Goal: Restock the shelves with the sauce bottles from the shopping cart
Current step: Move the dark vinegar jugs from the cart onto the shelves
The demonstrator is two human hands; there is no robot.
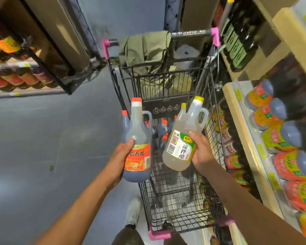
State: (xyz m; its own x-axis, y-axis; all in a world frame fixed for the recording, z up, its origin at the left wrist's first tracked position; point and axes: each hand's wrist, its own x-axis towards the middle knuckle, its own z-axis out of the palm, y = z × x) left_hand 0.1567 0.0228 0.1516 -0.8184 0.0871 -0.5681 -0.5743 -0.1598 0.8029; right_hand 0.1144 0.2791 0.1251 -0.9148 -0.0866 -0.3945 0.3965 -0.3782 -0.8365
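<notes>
Gripping one bottle in each of the hands above the black wire-mesh shopping cart (pixel 175 214): the left hand (pixel 121 161) wraps the smooth dark plastic sauce bottle with red cap and glossy orange label (pixel 137 156); the right hand (pixel 202 152) clasps the pale translucent yellow-capped bottle with moulded loop handle (pixel 180 149). Further red-capped dark bottles (pixel 162 129) stand in the cart. Advisable: keep both upright and place them singly, labels outward, on the cream-edged shelf (pixel 246 138) at right.

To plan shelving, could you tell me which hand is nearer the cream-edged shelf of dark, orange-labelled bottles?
Right. The right hand, holding a pale yellow-capped bottle, is beside that shelf; the left hand, holding a dark red-capped bottle, is across the cart.
</notes>
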